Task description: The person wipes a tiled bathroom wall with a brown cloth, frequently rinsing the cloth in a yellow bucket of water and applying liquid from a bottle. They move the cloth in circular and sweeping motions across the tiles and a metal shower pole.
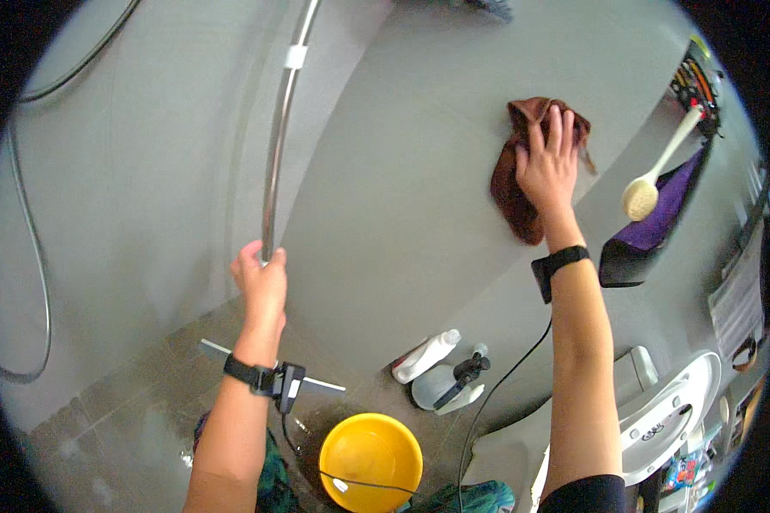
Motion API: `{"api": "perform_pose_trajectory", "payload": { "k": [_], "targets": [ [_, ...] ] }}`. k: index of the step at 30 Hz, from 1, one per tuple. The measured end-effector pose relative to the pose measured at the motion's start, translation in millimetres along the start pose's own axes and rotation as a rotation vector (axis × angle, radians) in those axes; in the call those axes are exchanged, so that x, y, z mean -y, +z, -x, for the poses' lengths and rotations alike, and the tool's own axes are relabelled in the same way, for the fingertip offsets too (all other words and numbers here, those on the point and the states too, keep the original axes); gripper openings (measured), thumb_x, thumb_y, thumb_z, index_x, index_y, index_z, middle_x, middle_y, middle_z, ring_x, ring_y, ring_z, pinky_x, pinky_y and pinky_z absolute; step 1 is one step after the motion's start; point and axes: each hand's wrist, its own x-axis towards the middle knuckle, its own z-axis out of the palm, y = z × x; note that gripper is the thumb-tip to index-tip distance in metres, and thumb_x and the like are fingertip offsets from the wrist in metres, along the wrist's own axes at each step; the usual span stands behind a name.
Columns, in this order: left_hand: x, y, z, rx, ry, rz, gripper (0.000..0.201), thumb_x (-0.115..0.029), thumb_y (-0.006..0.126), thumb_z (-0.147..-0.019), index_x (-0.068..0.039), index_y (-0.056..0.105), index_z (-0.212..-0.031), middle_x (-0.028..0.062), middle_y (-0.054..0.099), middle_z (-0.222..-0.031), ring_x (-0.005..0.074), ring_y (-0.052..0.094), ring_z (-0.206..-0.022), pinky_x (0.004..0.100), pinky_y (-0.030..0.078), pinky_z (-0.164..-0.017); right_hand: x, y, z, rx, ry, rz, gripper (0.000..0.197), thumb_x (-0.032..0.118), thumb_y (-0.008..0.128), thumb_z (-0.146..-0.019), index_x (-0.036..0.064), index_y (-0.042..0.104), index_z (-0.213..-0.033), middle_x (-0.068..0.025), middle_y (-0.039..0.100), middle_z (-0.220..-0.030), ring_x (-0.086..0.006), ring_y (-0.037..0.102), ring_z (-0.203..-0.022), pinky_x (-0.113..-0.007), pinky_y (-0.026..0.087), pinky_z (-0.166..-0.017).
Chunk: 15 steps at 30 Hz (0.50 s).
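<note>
My left hand (pixel 261 278) is closed around a shiny metal pole (pixel 278 145), which rises from it and carries a white band near the top of the view. The pole's lower end is hidden by the hand and forearm. My right hand (pixel 549 167) presses a brown cloth (pixel 516 201) against the grey wall (pixel 419 171), fingers stretched over it. The cloth is bunched above the fingers and hangs down beside the wrist. A thin white bar (pixel 325 386) shows on both sides of my left wrist; whether it joins the pole cannot be seen.
Below stand a yellow basin (pixel 370 427), a white bottle (pixel 428 355) and a spray bottle (pixel 441 386) on the tiled floor (pixel 145 385). A white toilet (pixel 672 419) is at lower right. A long-handled brush (pixel 642 198) hangs at right. A hose (pixel 30 214) loops at left.
</note>
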Motion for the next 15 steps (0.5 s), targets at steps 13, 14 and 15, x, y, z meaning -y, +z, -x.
{"api": "perform_pose_trajectory", "payload": {
  "k": [13, 14, 15],
  "targets": [
    [27, -4, -18, 0.032, -0.110, 0.189, 0.069, -0.025, 0.091, -0.121, -0.001, 0.065, -0.180, 0.0263, 0.045, -0.188, 0.0433, 0.056, -0.169, 0.0583, 0.051, -0.144, 291, 0, 347, 0.483, -0.663, -0.463, 0.071, 0.023, 0.073, -0.119, 0.0280, 0.073, -0.190, -0.0070, 0.045, -0.216, -0.0322, 0.048, -0.195, -0.053, 0.050, -0.150],
    [23, -2, -12, 0.036, -0.130, 0.198, 0.069, -0.025, 0.091, -0.121, -0.001, 0.065, -0.179, 0.0261, 0.045, -0.188, 0.0431, 0.057, -0.169, 0.0580, 0.051, -0.143, 282, -4, 366, 0.509, -0.693, -0.487, 0.071, 0.023, 0.073, -0.119, 0.0280, 0.073, -0.190, -0.0071, 0.045, -0.216, -0.0323, 0.049, -0.195, -0.053, 0.051, -0.150],
    [16, 0, -8, 0.039, -0.141, 0.206, 0.068, -0.025, 0.091, -0.121, -0.001, 0.065, -0.179, 0.0259, 0.044, -0.189, 0.0429, 0.057, -0.169, 0.0576, 0.052, -0.143, 274, -8, 374, 0.524, -0.711, -0.502, 0.071, 0.023, 0.073, -0.119, 0.0279, 0.074, -0.189, -0.0072, 0.046, -0.216, -0.0325, 0.049, -0.195, -0.053, 0.051, -0.150]
  ]
}}
